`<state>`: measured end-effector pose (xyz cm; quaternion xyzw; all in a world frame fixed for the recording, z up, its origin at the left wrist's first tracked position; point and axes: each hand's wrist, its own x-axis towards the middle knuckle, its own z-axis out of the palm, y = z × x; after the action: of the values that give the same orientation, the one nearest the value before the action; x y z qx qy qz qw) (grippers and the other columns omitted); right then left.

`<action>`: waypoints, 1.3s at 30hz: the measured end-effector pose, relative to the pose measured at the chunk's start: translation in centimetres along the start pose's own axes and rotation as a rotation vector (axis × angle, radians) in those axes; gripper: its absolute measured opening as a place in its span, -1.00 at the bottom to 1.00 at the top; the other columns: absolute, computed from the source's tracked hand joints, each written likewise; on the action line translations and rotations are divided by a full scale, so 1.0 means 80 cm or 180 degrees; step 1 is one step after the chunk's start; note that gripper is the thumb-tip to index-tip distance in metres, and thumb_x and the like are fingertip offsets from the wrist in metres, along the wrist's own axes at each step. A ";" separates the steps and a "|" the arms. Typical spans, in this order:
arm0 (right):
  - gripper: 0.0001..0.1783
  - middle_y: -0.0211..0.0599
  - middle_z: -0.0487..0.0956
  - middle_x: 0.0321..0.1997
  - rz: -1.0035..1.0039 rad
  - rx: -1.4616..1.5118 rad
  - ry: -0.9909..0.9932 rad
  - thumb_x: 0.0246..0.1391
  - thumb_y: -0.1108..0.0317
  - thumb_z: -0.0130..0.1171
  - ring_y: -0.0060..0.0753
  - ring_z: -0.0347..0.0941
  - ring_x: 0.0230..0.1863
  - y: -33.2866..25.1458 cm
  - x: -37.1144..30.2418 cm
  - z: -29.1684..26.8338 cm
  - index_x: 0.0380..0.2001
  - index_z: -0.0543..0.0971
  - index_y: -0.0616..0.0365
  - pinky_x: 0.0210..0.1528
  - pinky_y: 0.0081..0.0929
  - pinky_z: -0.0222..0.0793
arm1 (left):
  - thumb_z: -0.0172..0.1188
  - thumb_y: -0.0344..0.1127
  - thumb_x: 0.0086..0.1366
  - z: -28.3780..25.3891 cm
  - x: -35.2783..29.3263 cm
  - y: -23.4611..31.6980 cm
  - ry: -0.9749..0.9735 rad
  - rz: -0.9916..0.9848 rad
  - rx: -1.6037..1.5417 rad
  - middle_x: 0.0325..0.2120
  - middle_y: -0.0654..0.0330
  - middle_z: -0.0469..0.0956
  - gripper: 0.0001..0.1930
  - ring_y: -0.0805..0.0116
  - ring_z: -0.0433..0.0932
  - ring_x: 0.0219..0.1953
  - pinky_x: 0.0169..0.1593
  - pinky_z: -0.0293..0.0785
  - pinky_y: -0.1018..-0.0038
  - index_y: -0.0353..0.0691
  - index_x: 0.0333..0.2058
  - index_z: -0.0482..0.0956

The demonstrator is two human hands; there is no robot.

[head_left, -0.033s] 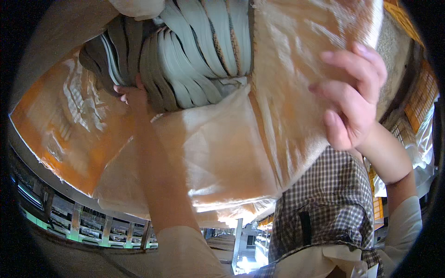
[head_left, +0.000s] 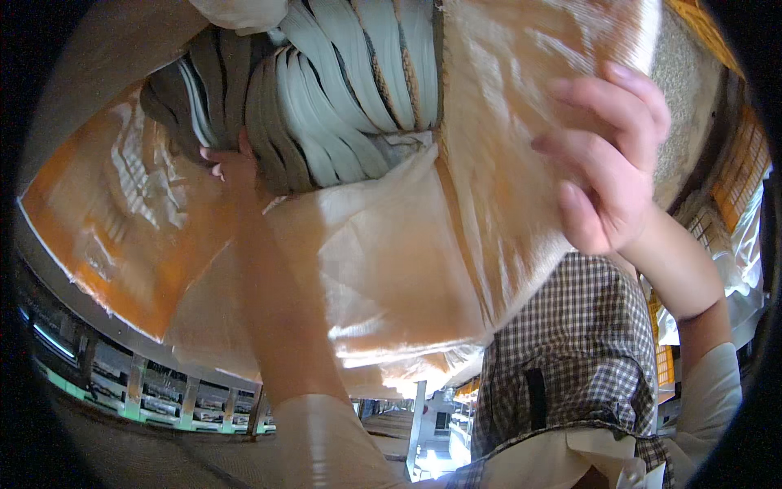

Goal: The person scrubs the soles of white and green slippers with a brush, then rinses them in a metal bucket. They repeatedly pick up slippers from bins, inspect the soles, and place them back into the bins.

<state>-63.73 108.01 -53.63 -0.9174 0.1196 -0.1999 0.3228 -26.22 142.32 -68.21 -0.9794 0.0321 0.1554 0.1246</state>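
Flat, tape-like strips lie in folded bundles inside an opened wrapping [head_left: 383, 261]. Pale grey-green strips [head_left: 330, 94]: fanned in loops across the middle. Dark brown strips [head_left: 275, 147]: just beside them on the left. A further dark bundle [head_left: 167, 98] sits farther left, a pale stripe to its right.

Handling, estimated: single strips soft, limp, light; a whole bundle probably has some weight and would sag or fan apart if pinched by one strip. Unlikely to be fragile; strips may slide on each other. Suggested hold: full hand around the bundle near its lower bend.

Left hand [head_left: 236, 167]: at the lower edge of the dark strips, fingers bent and partly hidden; cannot tell whether they grip anything. Right hand [head_left: 615, 159]: loosely curled, thumb apart from fingers, no strips in it, in front of the wrapping's right side; contact unclear.

Outward: checked apron [head_left: 562, 326] below the right hand; yellow crate [head_left: 743, 167] far right.
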 end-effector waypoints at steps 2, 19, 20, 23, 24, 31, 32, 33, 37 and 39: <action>-0.69 -0.11 0.50 -0.08 0.0080 0.0142 0.0163 -0.23 0.15 0.06 -0.09 0.24 0.11 0.003 -0.005 0.014 -0.46 0.56 0.14 0.17 -0.16 0.04 | 0.08 0.23 0.17 -0.031 -0.001 0.005 -0.0428 0.0202 0.0424 0.18 -0.38 0.04 -0.01 -0.34 0.14 0.18 0.21 0.12 0.05 -0.31 0.29 -0.23; -0.55 -0.06 0.33 0.12 0.0799 0.0331 -0.1763 -0.27 0.17 0.24 -0.02 0.28 0.08 -0.154 -0.168 -0.190 -0.25 0.49 0.13 0.02 -0.06 0.20 | 0.36 -0.47 -0.01 -0.562 -0.699 0.125 -0.1614 0.4231 -0.3417 0.12 -0.15 0.27 -0.20 -0.05 0.45 0.03 0.10 0.35 0.12 -0.17 0.20 0.14; -0.60 -0.07 0.36 0.08 0.0848 0.0383 -0.1762 -0.24 0.18 0.21 -0.02 0.31 0.03 -0.163 -0.193 -0.210 -0.28 0.53 0.12 0.02 -0.08 0.23 | 0.35 -0.48 0.01 -0.611 -0.702 0.110 -0.1571 0.4302 -0.3770 0.10 -0.14 0.29 -0.20 -0.03 0.50 -0.03 0.07 0.38 0.11 -0.10 0.21 0.13; -0.63 -0.08 0.38 0.07 0.1188 0.0134 -0.2704 -0.17 0.17 0.17 0.00 0.32 0.04 -0.163 -0.260 -0.253 -0.25 0.56 0.09 0.07 -0.09 0.25 | 0.21 -0.35 0.17 -0.741 -0.700 0.048 -0.0498 0.3813 -0.4551 -0.02 -0.08 0.38 -0.30 0.08 0.54 -0.16 -0.17 0.53 0.19 0.02 0.24 0.05; -0.63 -0.08 0.40 0.06 0.1233 -0.0135 -0.2980 -0.15 0.17 0.16 0.01 0.33 0.04 -0.156 -0.279 -0.262 -0.22 0.56 0.08 0.08 -0.10 0.26 | 0.11 -0.21 0.28 -0.776 -0.680 0.025 0.0448 0.3570 -0.4144 -0.08 -0.03 0.40 -0.37 0.19 0.55 -0.25 -0.31 0.59 0.29 -0.02 0.25 0.02; -0.61 -0.06 0.51 -0.06 0.3034 -0.0678 -0.3026 -0.09 0.20 0.14 0.00 0.43 -0.03 -0.095 -0.362 -0.350 -0.16 0.51 0.13 0.00 -0.14 0.37 | 0.16 -0.31 0.19 -0.879 -0.345 -0.119 0.1479 0.0442 -0.4858 0.07 0.00 0.27 -0.33 0.15 0.45 -0.01 -0.03 0.44 0.29 -0.18 0.22 0.03; -0.60 -0.05 0.52 -0.09 0.3333 -0.0727 -0.2795 -0.10 0.21 0.14 -0.02 0.44 -0.03 -0.093 -0.373 -0.363 -0.16 0.51 0.14 0.01 -0.17 0.38 | 0.19 -0.31 0.16 -0.871 -0.298 -0.143 0.1172 0.0534 -0.4557 0.09 -0.01 0.24 -0.28 0.14 0.42 0.02 0.00 0.42 0.27 -0.17 0.24 0.01; -0.61 -0.03 0.52 -0.10 0.3474 -0.0753 -0.2702 -0.10 0.21 0.14 -0.02 0.44 -0.03 -0.095 -0.383 -0.371 -0.17 0.51 0.15 0.01 -0.19 0.38 | 0.22 -0.31 0.13 -0.863 -0.253 -0.161 0.0886 0.0708 -0.4263 0.12 -0.01 0.22 -0.23 0.12 0.39 0.06 0.02 0.40 0.25 -0.17 0.25 -0.01; -0.62 0.03 0.52 -0.13 0.4040 -0.0801 -0.2416 -0.13 0.21 0.15 0.03 0.45 -0.05 -0.121 -0.417 -0.387 -0.20 0.51 0.16 -0.01 -0.23 0.38 | 0.12 -0.07 0.18 -0.819 -0.132 -0.181 0.0299 0.0857 -0.4018 0.19 -0.08 0.11 -0.24 -0.04 0.27 0.14 0.03 0.41 0.05 -0.24 0.26 0.00; -0.62 0.04 0.53 -0.16 0.3973 -0.0640 -0.2527 -0.12 0.22 0.14 0.05 0.45 -0.09 -0.141 -0.418 -0.383 -0.21 0.51 0.17 -0.03 -0.22 0.38 | 0.00 0.10 0.24 -0.804 -0.102 -0.177 -0.0281 -0.0130 -0.5531 0.17 -0.09 0.12 -0.27 -0.15 0.29 0.08 -0.02 0.45 -0.04 -0.25 0.23 0.05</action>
<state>-106.16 111.58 -34.29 -0.7073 0.5103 0.3787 0.3098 -13.50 139.89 -3.13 -0.7211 -0.1203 0.1604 -0.6632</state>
